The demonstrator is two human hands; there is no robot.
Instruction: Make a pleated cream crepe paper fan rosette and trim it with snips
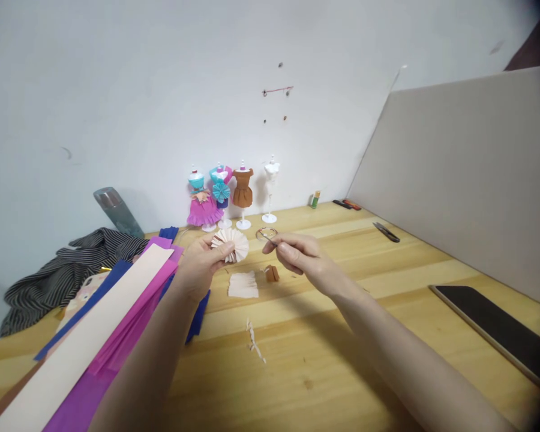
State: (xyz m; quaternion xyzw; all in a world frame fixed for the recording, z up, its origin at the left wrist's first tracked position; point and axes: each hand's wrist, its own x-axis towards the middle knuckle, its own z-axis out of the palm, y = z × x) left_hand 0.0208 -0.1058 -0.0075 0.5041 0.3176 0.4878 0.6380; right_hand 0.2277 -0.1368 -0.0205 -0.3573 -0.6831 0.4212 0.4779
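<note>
A round, pleated cream paper rosette (235, 245) is pinched between the thumb and fingers of my left hand (206, 255). My right hand (299, 252) is closed on the end of a thin dark loop (266, 231), which looks like wire or cord. Below the two hands, a crinkled cream paper piece (243, 285) lies flat on the wooden table (342, 360). Beside it is a small folded brown paper piece (272, 273). A twisted cream scrap (255, 342) lies closer to me.
Small dress forms stand along the wall: several in paper outfits, including a brown dress (243, 187), and a white one (270, 174). Paper strips (99, 324), striped cloth (81, 264) and a bottle (118, 211) are left. Scissors (386, 232), a glue stick (315, 199) and a black-topped slab (490, 330) are right.
</note>
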